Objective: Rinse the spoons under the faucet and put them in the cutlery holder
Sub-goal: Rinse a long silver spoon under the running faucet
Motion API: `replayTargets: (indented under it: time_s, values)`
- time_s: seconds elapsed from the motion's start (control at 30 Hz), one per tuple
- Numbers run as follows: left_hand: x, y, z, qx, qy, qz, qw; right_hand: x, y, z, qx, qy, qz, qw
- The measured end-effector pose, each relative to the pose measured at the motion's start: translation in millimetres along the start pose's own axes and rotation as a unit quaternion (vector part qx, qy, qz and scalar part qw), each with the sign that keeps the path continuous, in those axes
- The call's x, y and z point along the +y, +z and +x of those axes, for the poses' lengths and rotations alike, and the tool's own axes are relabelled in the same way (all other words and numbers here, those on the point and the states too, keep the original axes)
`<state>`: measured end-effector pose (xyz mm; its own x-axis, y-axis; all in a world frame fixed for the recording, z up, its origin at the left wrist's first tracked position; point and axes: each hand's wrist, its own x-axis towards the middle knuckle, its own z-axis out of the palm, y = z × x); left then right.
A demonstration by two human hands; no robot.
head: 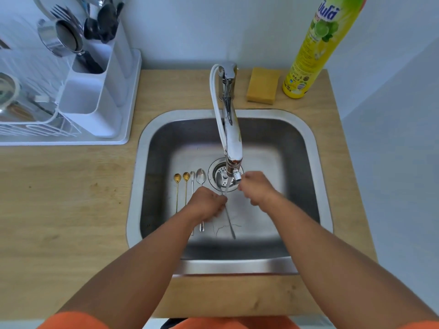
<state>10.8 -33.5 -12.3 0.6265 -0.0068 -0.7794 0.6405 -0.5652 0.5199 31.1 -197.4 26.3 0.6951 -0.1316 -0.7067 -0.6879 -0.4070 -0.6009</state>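
A: Largest item?
B: Desk (71,210), pale wood grain, flat, with a few dark marks. Set into it, a sink (308,143), brushed steel, square basin with rounded corners and a perforated round drain.

A: Next?
B: Dish rack (35,129), white wire on a white plastic tray, at the far left. On its sink-facing side, a cutlery holder (95,98), white plastic, with box-shaped compartments; the nearest one shows no contents, while the further ones hold dark-handled utensils and forks.

A: Fixtures?
B: Faucet (231,129), chrome, long curved spout with a white hose alongside it, and a thin stream of water running.

A: Bottle?
B: Dish soap bottle (316,43), yellow plastic, tall cylinder, lime picture, non-Latin lettering; "700" reads near its base. Beside it, a sponge (262,85), yellow, rectangular, porous.

A: Hands?
B: Left hand (206,204), fingers clenched on a silver spoon (230,224), its bowl in the stream above the drain. Right hand (256,186), fingers curled at the faucet tip; whether they grip it cannot be told.

A: Smallest?
B: Four spoons on the basin floor, side by side at left: two gold spoons (177,178), a narrow silver one (192,176), a broader silver one (201,176).
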Motion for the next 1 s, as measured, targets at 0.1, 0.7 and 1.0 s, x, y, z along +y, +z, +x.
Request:
replayTargets:
  time_s: [0.1,0.7,1.0]
  values:
    - [3.9,2.2,-11.1,-0.067,-0.007,-0.078,0.995,14.0,11.9,-4.1,-0.069,0.043,0.013,0.997]
    - [10.5,9.0,-11.6,0.067,0.058,-0.209,0.974,28.7,25.1,-13.3,-0.078,-0.004,0.052,0.996]
    - [28.6,25.8,-12.6,0.107,-0.002,-0.277,0.955,46.6,27.9,-24.8,-0.005,-0.018,0.078,0.997]
